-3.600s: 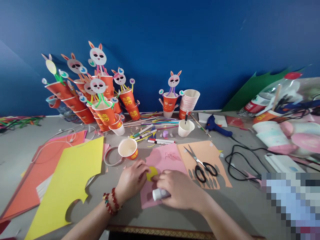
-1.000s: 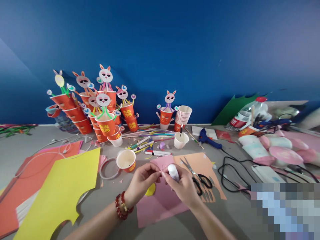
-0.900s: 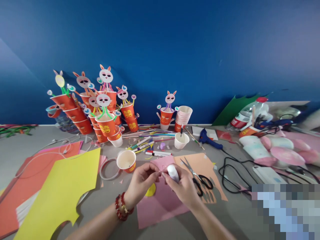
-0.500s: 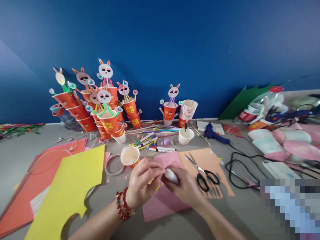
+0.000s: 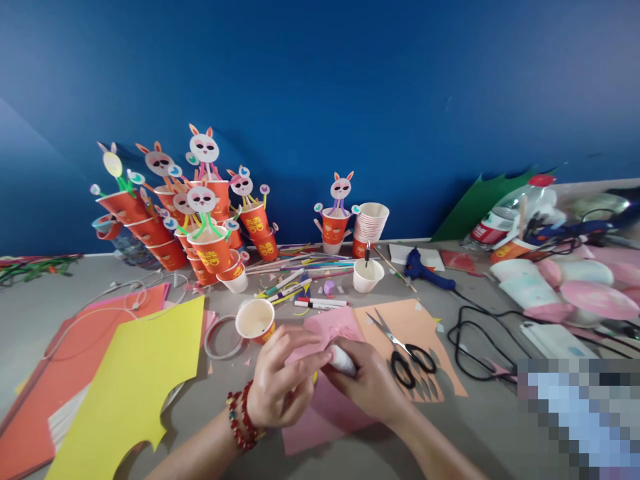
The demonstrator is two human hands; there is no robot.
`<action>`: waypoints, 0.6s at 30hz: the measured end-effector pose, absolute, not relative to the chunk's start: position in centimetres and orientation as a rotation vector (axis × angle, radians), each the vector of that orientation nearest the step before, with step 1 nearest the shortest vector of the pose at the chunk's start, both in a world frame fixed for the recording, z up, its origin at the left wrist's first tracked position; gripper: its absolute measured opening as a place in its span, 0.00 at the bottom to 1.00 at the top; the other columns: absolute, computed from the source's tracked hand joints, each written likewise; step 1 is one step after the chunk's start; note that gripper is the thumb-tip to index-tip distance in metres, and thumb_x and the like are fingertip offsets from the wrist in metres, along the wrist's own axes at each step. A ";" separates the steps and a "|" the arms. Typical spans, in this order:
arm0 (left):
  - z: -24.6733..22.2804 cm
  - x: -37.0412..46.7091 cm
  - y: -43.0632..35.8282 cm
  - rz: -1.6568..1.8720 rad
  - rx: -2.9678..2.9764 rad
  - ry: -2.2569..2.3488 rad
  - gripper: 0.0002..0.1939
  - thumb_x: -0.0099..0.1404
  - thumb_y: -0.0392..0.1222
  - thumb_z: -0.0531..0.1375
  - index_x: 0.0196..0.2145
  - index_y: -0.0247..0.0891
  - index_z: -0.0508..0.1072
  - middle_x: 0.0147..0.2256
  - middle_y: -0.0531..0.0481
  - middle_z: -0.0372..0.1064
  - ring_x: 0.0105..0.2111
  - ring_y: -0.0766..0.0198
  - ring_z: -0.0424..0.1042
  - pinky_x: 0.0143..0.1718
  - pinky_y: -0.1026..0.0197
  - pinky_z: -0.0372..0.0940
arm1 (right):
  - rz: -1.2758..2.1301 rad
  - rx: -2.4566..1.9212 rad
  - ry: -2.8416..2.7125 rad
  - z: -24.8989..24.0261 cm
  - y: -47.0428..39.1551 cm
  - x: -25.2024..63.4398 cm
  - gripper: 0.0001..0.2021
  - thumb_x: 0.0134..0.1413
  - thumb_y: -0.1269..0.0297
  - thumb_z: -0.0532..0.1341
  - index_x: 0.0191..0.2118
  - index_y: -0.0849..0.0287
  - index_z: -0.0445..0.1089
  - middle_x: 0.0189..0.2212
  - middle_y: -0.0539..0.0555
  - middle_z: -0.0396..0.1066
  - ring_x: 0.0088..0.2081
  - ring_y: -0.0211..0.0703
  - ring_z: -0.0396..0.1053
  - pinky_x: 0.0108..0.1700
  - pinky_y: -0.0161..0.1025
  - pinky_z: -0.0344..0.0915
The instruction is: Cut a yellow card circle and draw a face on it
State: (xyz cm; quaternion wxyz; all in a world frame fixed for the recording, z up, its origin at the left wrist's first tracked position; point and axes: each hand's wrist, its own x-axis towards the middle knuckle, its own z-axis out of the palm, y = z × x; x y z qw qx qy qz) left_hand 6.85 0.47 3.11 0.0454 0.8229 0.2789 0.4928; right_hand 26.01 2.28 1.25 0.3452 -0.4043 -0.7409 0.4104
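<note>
Right hand (image 5: 371,381) is gripping white tube (image 5: 343,361); left hand (image 5: 280,383), half-open, is hovering at its tip. White cup (image 5: 367,283) is holding pen (image 5: 367,255).

Paper sheet (image 5: 333,410) beneath right hand (image 5: 369,381), scissors (image 5: 399,343) on second sheet (image 5: 425,319) at right, cup (image 5: 367,283) behind — pen (image 5: 368,253) inside.

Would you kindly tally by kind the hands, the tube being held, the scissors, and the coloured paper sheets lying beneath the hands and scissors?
Hands: 2 (left hand, right hand)
White tube: 1
Scissors: 1
Paper sheets: 2 (pink sheet, peach sheet)
Total: 6
</note>
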 end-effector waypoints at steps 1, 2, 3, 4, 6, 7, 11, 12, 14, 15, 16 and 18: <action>3.1 6.9 0.5 1.500 2.514 0.848 0.27 0.59 0.24 0.53 0.54 0.36 0.72 0.49 0.39 0.68 0.48 0.53 0.69 0.47 0.48 0.67 | 1.068 -1.048 -1.921 1.3 2.3 26.0 0.07 0.52 0.67 0.61 0.26 0.58 0.64 0.21 0.46 0.63 0.24 0.36 0.59 0.27 0.31 0.53; 3.2 6.9 0.4 1.495 2.512 0.844 0.27 0.58 0.24 0.53 0.55 0.36 0.72 0.49 0.39 0.69 0.48 0.53 0.69 0.47 0.48 0.67 | 1.076 -1.042 -1.916 1.4 2.4 26.0 0.07 0.52 0.67 0.61 0.25 0.58 0.64 0.20 0.46 0.63 0.24 0.36 0.58 0.27 0.31 0.53; 3.2 6.9 0.4 1.492 2.511 0.840 0.28 0.58 0.24 0.53 0.55 0.36 0.72 0.49 0.39 0.69 0.48 0.53 0.68 0.47 0.49 0.67 | 1.087 -1.035 -1.907 1.4 2.4 26.0 0.07 0.52 0.67 0.61 0.25 0.58 0.64 0.21 0.46 0.63 0.24 0.36 0.58 0.27 0.31 0.53; 3.1 6.9 0.4 1.486 2.514 0.834 0.28 0.58 0.24 0.53 0.55 0.35 0.72 0.49 0.39 0.69 0.48 0.53 0.68 0.47 0.49 0.67 | 1.099 -1.026 -1.900 1.5 2.4 25.9 0.07 0.52 0.67 0.61 0.26 0.58 0.64 0.21 0.46 0.63 0.24 0.36 0.59 0.27 0.31 0.53; 3.1 6.9 0.4 1.476 2.529 0.827 0.28 0.58 0.24 0.53 0.56 0.34 0.71 0.49 0.38 0.68 0.48 0.53 0.68 0.47 0.49 0.67 | 1.111 -1.011 -1.888 1.6 2.4 25.9 0.06 0.52 0.68 0.60 0.26 0.58 0.64 0.22 0.46 0.64 0.25 0.36 0.59 0.28 0.31 0.54; 3.1 6.9 0.4 1.472 2.531 0.830 0.29 0.58 0.24 0.53 0.56 0.34 0.71 0.50 0.38 0.68 0.49 0.53 0.68 0.47 0.49 0.67 | 1.112 -1.008 -1.888 1.6 2.4 25.9 0.05 0.51 0.68 0.60 0.26 0.58 0.64 0.22 0.46 0.64 0.25 0.36 0.60 0.28 0.31 0.55; 3.1 7.0 0.2 1.465 2.524 0.836 0.27 0.58 0.24 0.53 0.55 0.34 0.71 0.49 0.38 0.69 0.48 0.53 0.68 0.46 0.50 0.67 | 1.095 -1.021 -1.913 1.4 2.3 26.0 0.04 0.50 0.69 0.60 0.27 0.59 0.66 0.23 0.47 0.66 0.26 0.37 0.61 0.28 0.31 0.55; 3.1 7.0 0.2 1.466 2.524 0.836 0.27 0.58 0.24 0.53 0.55 0.34 0.72 0.49 0.37 0.69 0.48 0.53 0.68 0.46 0.50 0.67 | 1.093 -1.027 -1.920 1.4 2.3 26.0 0.03 0.50 0.69 0.60 0.27 0.59 0.66 0.23 0.47 0.67 0.25 0.37 0.62 0.28 0.31 0.54; 3.1 7.1 0.2 1.461 2.533 0.833 0.26 0.59 0.25 0.52 0.55 0.34 0.72 0.50 0.37 0.70 0.48 0.53 0.69 0.46 0.50 0.68 | 1.086 -1.035 -1.921 1.3 2.3 26.0 0.03 0.49 0.70 0.61 0.26 0.59 0.66 0.22 0.47 0.67 0.25 0.37 0.62 0.28 0.31 0.54; 3.1 7.1 0.2 1.457 2.536 0.831 0.26 0.60 0.25 0.52 0.55 0.34 0.71 0.50 0.37 0.70 0.48 0.53 0.69 0.46 0.49 0.68 | 1.085 -1.031 -1.917 1.2 2.3 26.1 0.04 0.49 0.70 0.61 0.26 0.59 0.66 0.22 0.47 0.67 0.25 0.37 0.62 0.28 0.31 0.54; 3.0 7.1 0.3 1.452 2.536 0.830 0.26 0.60 0.25 0.52 0.55 0.34 0.71 0.51 0.37 0.70 0.48 0.53 0.69 0.46 0.49 0.68 | 1.087 -1.025 -1.910 1.2 2.3 26.1 0.04 0.49 0.70 0.61 0.26 0.59 0.66 0.22 0.47 0.67 0.25 0.37 0.62 0.28 0.31 0.55; 2.9 7.1 0.4 1.438 2.528 0.830 0.26 0.61 0.26 0.52 0.56 0.35 0.70 0.51 0.37 0.70 0.48 0.53 0.69 0.46 0.49 0.68 | 1.093 -1.016 -1.900 1.3 2.4 26.1 0.05 0.49 0.70 0.61 0.25 0.59 0.65 0.22 0.47 0.68 0.25 0.37 0.63 0.28 0.31 0.55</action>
